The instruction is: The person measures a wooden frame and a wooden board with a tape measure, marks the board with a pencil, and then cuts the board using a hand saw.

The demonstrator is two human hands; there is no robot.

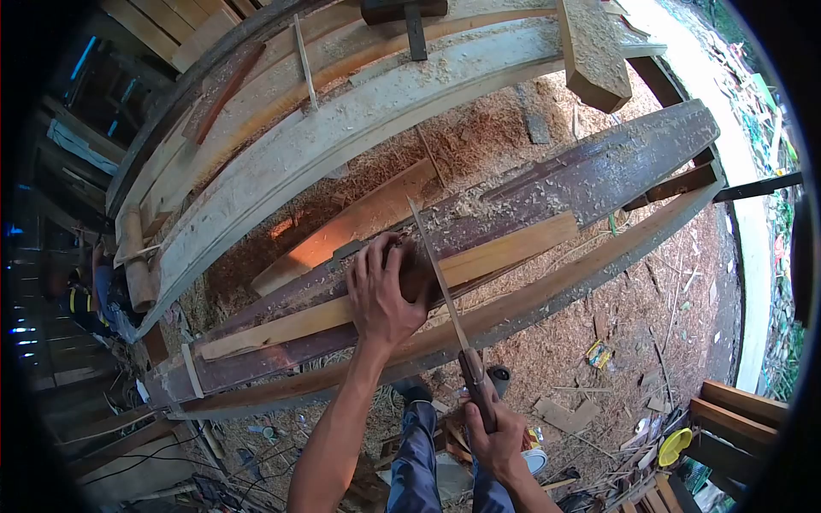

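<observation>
Tan round pole: a stout cylinder at the far left, near the left end of the white board.
White board: long, chalky-looking, bowed in this wide view, dusted with curled shavings; it runs from the left toward the upper right.
Dark bench: a long reddish-brown surface, scuffed and strewn with flakes, lying aslant from lower left to upper right beneath the work.
Pale left strip: narrow yellowish wood lying along the dark bench, its right end reaching the left hand.
Left hand: fingers bent, thumb spread, bearing down over the dark bench; the palm hides what is under it, so whether it grips or only presses cannot be told.
Saw: a thin, tapering metal blade with a brown handle, crossing the dark bench just right of the left hand.
Right hand: fingers wrapped around the saw's handle.
Pale right strip: flat, smooth-looking, straight-edged; the blade passes over its left end. Whether it joins the pale left strip is hidden.
Wooden block: thick, square-cornered, sprinkled with shavings, at the upper right.
Yellow wrapper: small, crumpled, on the floor.
Floor: a carpet of curly orange-tan shavings and splintered sticks.
Yellow rounded object: among scraps, lower right.
</observation>
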